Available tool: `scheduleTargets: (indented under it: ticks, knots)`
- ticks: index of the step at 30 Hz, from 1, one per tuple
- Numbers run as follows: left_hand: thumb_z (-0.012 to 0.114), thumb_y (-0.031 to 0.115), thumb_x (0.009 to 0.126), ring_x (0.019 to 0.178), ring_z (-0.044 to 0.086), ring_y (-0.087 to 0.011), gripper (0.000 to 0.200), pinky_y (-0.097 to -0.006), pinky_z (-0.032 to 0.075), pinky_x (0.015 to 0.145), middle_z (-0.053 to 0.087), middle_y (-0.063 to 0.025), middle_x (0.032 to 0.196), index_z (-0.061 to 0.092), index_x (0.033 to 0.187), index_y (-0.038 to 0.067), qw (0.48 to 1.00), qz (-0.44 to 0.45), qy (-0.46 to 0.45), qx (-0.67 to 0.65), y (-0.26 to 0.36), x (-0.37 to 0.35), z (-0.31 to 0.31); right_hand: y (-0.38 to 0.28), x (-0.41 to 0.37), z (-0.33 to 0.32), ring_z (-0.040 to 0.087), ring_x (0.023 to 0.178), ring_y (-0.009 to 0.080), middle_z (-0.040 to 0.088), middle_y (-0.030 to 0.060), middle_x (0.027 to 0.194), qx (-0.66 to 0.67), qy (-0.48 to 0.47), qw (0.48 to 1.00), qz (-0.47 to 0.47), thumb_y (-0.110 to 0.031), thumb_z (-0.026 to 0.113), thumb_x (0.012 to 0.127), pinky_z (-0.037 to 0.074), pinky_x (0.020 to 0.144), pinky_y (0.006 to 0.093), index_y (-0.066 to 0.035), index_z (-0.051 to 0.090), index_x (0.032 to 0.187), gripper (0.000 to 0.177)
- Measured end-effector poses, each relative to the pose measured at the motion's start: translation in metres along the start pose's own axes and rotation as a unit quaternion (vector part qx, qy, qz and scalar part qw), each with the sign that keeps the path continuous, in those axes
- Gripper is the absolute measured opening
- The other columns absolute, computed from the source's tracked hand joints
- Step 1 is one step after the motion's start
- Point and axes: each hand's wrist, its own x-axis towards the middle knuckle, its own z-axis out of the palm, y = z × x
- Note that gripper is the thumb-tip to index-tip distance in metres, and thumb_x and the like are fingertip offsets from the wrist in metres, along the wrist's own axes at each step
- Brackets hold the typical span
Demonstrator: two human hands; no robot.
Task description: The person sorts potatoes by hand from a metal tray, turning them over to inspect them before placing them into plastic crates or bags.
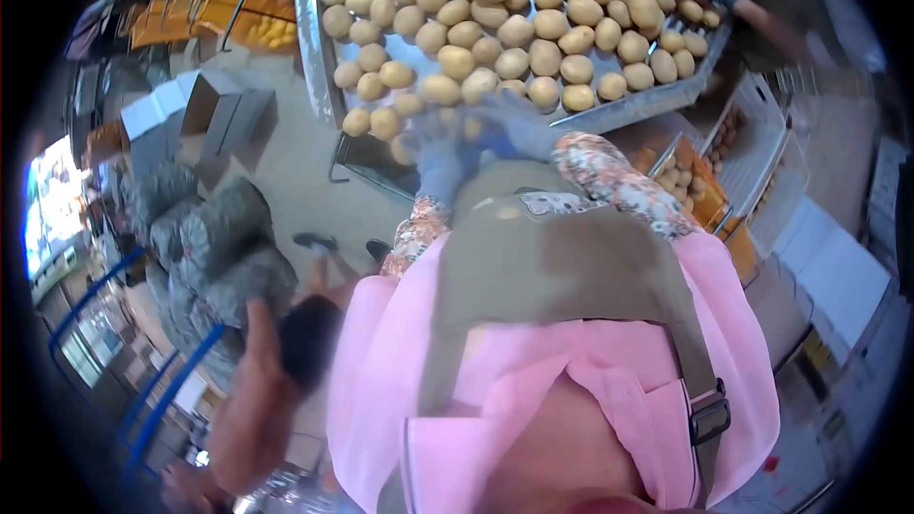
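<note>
Round yellow-brown potatoes (515, 32) lie on the silver metal table (647, 105). At its near edge, the left blue-gloved hand (435, 150) touches potatoes, grip apart; the right blue-gloved hand (519, 126) is beside, grip blurred, cannot tell.

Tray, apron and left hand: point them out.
Tray (624, 109), head view: on its near rim.
Apron (495, 281), head view: on its bib.
Left hand (440, 158), head view: on the glove's middle.

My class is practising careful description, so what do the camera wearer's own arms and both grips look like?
The left grip and right grip each wear a blue-grey glove. Floral sleeves, pale with orange and dark touches, cover the forearms, and loose pink sleeves cover the upper arms. Blur hides any markings on the gloves.
</note>
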Motion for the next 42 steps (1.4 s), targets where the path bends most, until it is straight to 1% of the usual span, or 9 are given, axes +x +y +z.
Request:
scheduleTargets:
  ticks: [4,9,14,20,23,26,29,35,42]
  knots:
    - [0.061,0.036,0.086,0.139,0.018,-0.0462,0.066,-0.0583,0.017,0.111,0.008,-0.0148,0.158,0.034,0.146,0.032,0.994,-0.079,-0.058,-0.042,-0.032,-0.015,0.007,-0.023,0.021,0.022,0.059,0.103,0.0301,0.061,0.0121,0.111,0.025,-0.24,0.956,-0.165,-0.017,0.061,0.085,0.048,0.087,0.0392,-0.015,0.057,0.121,0.036]
    - [0.063,0.03,0.085,0.136,0.024,-0.0453,0.062,-0.0503,0.022,0.112,0.026,-0.0173,0.152,0.04,0.143,0.03,0.962,-0.056,0.188,-0.192,-0.066,-0.033,0.065,0.002,0.002,-0.039,0.04,0.128,0.0347,0.043,0.0143,0.141,-0.346,-0.123,0.929,0.039,-0.034,0.055,0.089,0.033,0.104,0.0494,-0.025,0.058,0.125,0.038]
    - [0.064,0.033,0.083,0.131,0.031,-0.0438,0.059,-0.0522,0.025,0.108,0.035,-0.0209,0.144,0.047,0.137,0.017,0.939,-0.073,0.315,-0.12,-0.055,-0.005,0.044,-0.033,0.027,-0.02,0.013,0.143,0.0423,0.03,0.0263,0.145,-0.087,-0.276,0.922,0.257,-0.036,0.064,0.082,0.015,0.11,0.0594,-0.033,0.055,0.128,0.046]
    - [0.063,0.042,0.083,0.136,0.026,-0.0404,0.07,-0.0565,0.021,0.109,0.027,-0.0181,0.15,0.038,0.143,0.018,0.954,-0.065,0.261,-0.135,-0.039,0.029,0.02,0.01,0.024,0.005,0.055,0.115,0.0319,0.054,0.0173,0.128,0.201,-0.253,0.937,0.135,-0.039,0.046,0.096,0.044,0.095,0.0417,-0.013,0.057,0.126,0.041]
    - [0.06,0.046,0.084,0.14,0.019,-0.0395,0.075,-0.0586,0.018,0.109,0.019,-0.0172,0.154,0.029,0.148,0.022,0.982,-0.098,0.16,-0.036,-0.045,0.011,0.018,0.019,0.014,-0.04,0.055,0.115,0.0309,0.057,0.0162,0.125,-0.179,0.023,0.983,0.044,-0.022,0.061,0.088,0.045,0.095,0.0387,-0.009,0.057,0.122,0.037]
    - [0.057,0.048,0.085,0.143,0.013,-0.0385,0.078,-0.059,0.015,0.11,0.014,-0.0173,0.156,0.023,0.15,0.023,0.991,-0.089,0.096,0.002,-0.05,-0.003,0.022,0.058,0.016,-0.088,0.059,0.109,0.0303,0.058,0.0162,0.124,-0.13,-0.141,0.981,-0.022,-0.018,0.064,0.085,0.047,0.092,0.0381,-0.004,0.058,0.121,0.039]
    - [0.061,0.041,0.084,0.143,0.011,-0.0397,0.08,-0.0586,0.013,0.111,0.012,-0.0189,0.156,0.022,0.151,0.02,0.99,-0.098,0.09,-0.052,-0.042,-0.007,0.021,0.046,0.079,-0.111,0.06,0.106,0.0305,0.058,0.0152,0.124,0.119,-0.148,0.941,0.279,-0.015,0.063,0.085,0.049,0.089,0.0377,-0.008,0.059,0.122,0.038]
    - [0.059,0.036,0.083,0.143,0.005,-0.0436,0.082,-0.0623,0.011,0.109,0.005,-0.0218,0.156,0.017,0.151,0.017,0.993,-0.108,0.052,-0.022,-0.033,0.012,0.037,0.026,0.169,-0.084,0.045,0.122,0.0384,0.038,0.0128,0.143,-0.39,-0.063,0.908,0.14,-0.033,0.064,0.08,0.042,0.099,0.0453,-0.036,0.046,0.134,0.057]
    - [0.058,0.039,0.084,0.142,0.003,-0.0474,0.085,-0.0655,0.01,0.108,0.001,-0.0234,0.156,0.013,0.152,0.014,0.993,-0.091,0.073,0.021,-0.041,0.019,0.051,0.007,0.122,-0.089,0.053,0.112,0.0337,0.054,0.0157,0.119,0.107,-0.02,0.961,0.255,-0.032,0.068,0.081,0.044,0.093,0.0431,-0.015,0.051,0.126,0.051]
